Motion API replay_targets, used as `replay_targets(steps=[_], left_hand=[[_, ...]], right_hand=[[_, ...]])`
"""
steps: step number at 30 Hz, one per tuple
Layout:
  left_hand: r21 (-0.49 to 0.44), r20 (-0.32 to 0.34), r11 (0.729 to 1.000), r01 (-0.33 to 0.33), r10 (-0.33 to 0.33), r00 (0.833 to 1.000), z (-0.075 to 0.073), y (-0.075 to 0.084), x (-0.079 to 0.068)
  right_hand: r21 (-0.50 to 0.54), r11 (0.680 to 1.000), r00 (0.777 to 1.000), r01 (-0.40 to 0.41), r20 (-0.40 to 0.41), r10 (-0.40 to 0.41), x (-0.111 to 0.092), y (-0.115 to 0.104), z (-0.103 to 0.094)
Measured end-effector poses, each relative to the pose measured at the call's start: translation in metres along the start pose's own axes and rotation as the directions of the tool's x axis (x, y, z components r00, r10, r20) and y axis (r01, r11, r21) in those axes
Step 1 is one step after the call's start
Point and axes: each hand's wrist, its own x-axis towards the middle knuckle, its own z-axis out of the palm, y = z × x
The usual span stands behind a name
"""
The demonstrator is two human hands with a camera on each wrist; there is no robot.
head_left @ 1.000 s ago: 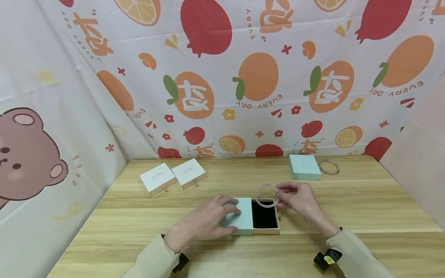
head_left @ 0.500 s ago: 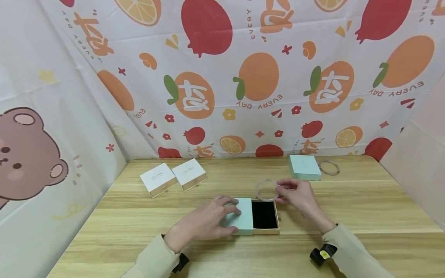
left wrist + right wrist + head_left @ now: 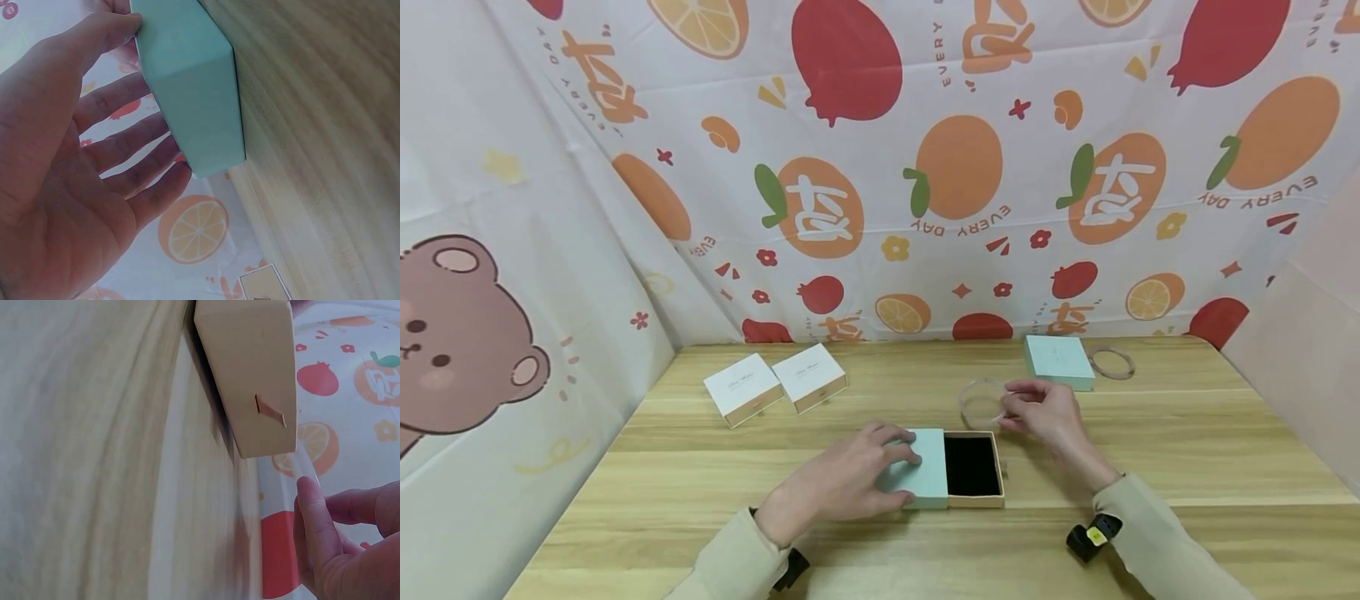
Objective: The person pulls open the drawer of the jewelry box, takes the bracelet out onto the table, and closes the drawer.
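Observation:
My left hand [image 3: 861,471] rests on the mint sleeve [image 3: 932,462] of a small jewelry box, its fingers spread over the top and the thumb at the near edge. Pulled out to the right is the box's drawer [image 3: 972,465], lined in black, with a small ribbon tab [image 3: 269,411] on its front. Just behind the drawer, my right hand [image 3: 1047,415] pinches a clear, pale bangle [image 3: 962,407] by its right side, between thumb and fingers. The bangle stands tilted above the table and partly shows in the right wrist view.
A second mint box [image 3: 1060,361] sits at the back right, with a pinkish bangle [image 3: 1112,373] lying beside it. Two white boxes, one on the left [image 3: 742,386] and another box [image 3: 809,373] close by, stand at the back left. A printed curtain [image 3: 880,208] hangs behind the table.
My right hand has carried the bangle from over the drawer backward, away from me, to behind the box's far edge. The left hand and the box stay put.

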Motion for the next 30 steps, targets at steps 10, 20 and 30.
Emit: replay_targets(steps=[10, 20, 30], left_hand=[[-0.002, -0.01, 1.0, -0.006, 0.006, 1.0, 0.001, 0.0, 0.0], [-0.007, -0.016, 1.0, -0.004, 0.003, 1.0, 0.002, -0.001, 0.001], [-0.016, -0.018, 1.0, -0.007, 0.007, 1.0, 0.003, -0.001, 0.002]], right_hand=[[-0.021, 1.0, 1.0, -0.003, -0.025, 0.003, 0.006, 0.005, -0.006], [-0.039, 0.999, 0.999, -0.019, -0.034, 0.018, 0.012, 0.007, -0.007], [-0.086, 0.996, 0.999, -0.002, -0.033, 0.0, 0.014, 0.008, -0.008]])
